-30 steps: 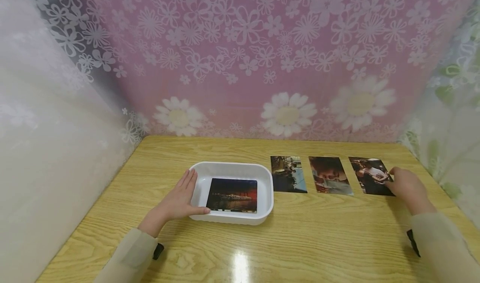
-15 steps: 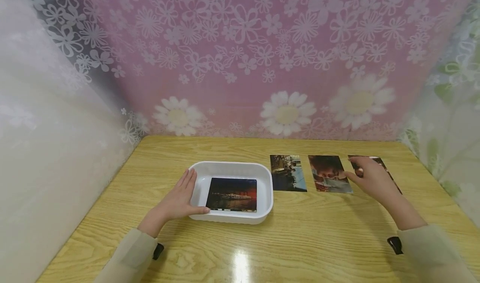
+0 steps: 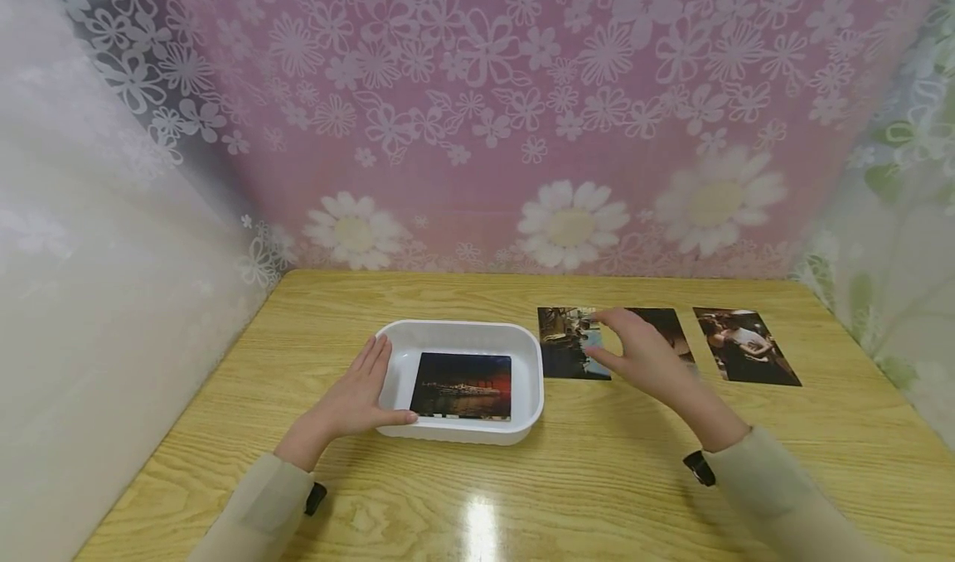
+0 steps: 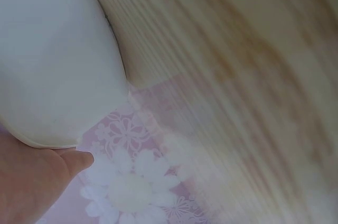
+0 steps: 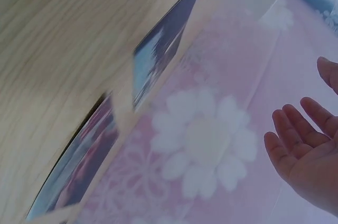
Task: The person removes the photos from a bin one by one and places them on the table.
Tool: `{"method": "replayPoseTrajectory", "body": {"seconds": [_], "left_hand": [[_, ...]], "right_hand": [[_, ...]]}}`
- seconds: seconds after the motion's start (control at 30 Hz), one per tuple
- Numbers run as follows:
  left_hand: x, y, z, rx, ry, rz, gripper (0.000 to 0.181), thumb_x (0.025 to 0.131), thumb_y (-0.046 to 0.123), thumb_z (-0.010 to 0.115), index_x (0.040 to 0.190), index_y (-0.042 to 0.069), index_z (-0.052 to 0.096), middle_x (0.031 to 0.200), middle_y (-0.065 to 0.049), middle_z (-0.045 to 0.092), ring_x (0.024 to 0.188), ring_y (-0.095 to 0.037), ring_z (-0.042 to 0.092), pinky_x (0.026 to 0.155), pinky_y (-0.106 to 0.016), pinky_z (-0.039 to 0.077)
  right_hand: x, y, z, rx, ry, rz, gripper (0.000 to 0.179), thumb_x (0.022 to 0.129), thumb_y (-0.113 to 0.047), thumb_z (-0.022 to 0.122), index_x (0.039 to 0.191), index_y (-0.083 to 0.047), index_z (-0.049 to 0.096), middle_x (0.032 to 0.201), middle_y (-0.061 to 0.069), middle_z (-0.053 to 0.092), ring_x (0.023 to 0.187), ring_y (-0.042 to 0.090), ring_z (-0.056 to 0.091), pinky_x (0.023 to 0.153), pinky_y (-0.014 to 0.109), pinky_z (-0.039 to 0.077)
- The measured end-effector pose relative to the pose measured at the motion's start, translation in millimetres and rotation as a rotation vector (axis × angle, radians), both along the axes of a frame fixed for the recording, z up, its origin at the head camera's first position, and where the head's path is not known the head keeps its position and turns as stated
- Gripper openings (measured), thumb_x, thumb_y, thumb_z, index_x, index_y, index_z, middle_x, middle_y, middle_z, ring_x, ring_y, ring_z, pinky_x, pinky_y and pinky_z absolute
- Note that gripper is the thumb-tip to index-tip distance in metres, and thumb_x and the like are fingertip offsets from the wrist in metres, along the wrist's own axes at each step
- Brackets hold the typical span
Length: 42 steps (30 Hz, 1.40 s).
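Note:
A white plastic tray [image 3: 464,439] stands on the wooden table, and a dark photo of a lit ship [image 3: 461,388] lies inside it. My left hand [image 3: 356,400] rests on the tray's left front corner, fingers straight along the left rim and thumb at the front rim. My right hand [image 3: 647,355] is raised over the row of photos, thumb and fingers apart, holding nothing. Its fingertips overlap the photo nearest the tray [image 3: 567,346]. Behind the hand, the middle photo [image 3: 675,330] is partly hidden. The right wrist view shows my right palm [image 5: 311,166] with loosely bent fingers.
A third photo, of an embracing pair [image 3: 749,348], lies at the right end of the row. The wooden table [image 3: 567,496] meets a pink flowered cloth [image 3: 462,172] at its back edge. Pale cloths [image 3: 127,297] hang at both sides.
My right hand has moved left from the far right photo, over the middle one, to the photo nearest the tray. The left hand, tray and photos have stayed put.

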<state>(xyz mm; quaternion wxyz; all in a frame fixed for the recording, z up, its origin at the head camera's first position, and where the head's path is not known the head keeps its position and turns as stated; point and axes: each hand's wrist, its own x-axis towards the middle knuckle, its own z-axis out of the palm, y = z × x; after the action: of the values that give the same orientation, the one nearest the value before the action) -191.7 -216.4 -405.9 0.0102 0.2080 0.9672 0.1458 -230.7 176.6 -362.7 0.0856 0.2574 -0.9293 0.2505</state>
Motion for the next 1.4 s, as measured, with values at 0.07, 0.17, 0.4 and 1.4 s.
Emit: {"method": "replayPoseTrajectory", "body": {"seconds": [0.07,0.17,0.4,1.4], "left_hand": [[-0.2,-0.3,-0.5,-0.001,0.001,0.000,0.112,0.070,0.067,0.055,0.138,-0.010,0.008,0.144,-0.023,0.003,0.132,-0.033,-0.003,0.104,-0.045,0.012],[-0.7,-0.4,-1.3,-0.001,0.003,-0.003,0.112,0.070,0.066,0.055,0.138,-0.010,0.009,0.144,-0.023,0.004,0.131,-0.034,-0.002,0.104,-0.046,0.013],[-0.4,-0.4,-1.0,0.002,-0.002,-0.003,0.113,0.070,0.066,0.055,0.138,-0.010,0.008,0.144,-0.024,0.003,0.131,-0.034,-0.002,0.104,-0.046,0.013],[0.4,0.0,1.8,-0.004,0.002,-0.004,0.113,0.070,0.067,0.055,0.138,-0.010,0.008,0.144,-0.023,0.002,0.131,-0.034,-0.002,0.104,-0.045,0.012]], "right_hand": [[-0.6,-13,-0.8,-0.011,-0.007,0.023,0.047,0.081,-0.023,0.065,0.120,0.001,0.050,0.117,0.019,0.051,0.105,0.034,0.048,0.081,0.048,0.042],[-1.7,-30,-2.6,-0.027,-0.011,0.073,0.047,0.081,-0.023,0.065,0.120,-0.001,0.051,0.118,0.018,0.051,0.107,0.033,0.047,0.083,0.048,0.042],[-2.9,-63,-6.7,-0.001,-0.005,0.158,0.047,0.082,-0.026,0.064,0.120,-0.001,0.051,0.118,0.015,0.051,0.108,0.030,0.047,0.085,0.044,0.042],[-8.1,-139,-40.3,0.674,-0.202,0.250,0.102,0.072,-0.062,0.056,0.141,0.000,0.014,0.145,0.016,0.013,0.132,0.026,0.013,0.103,0.047,0.015]]}}
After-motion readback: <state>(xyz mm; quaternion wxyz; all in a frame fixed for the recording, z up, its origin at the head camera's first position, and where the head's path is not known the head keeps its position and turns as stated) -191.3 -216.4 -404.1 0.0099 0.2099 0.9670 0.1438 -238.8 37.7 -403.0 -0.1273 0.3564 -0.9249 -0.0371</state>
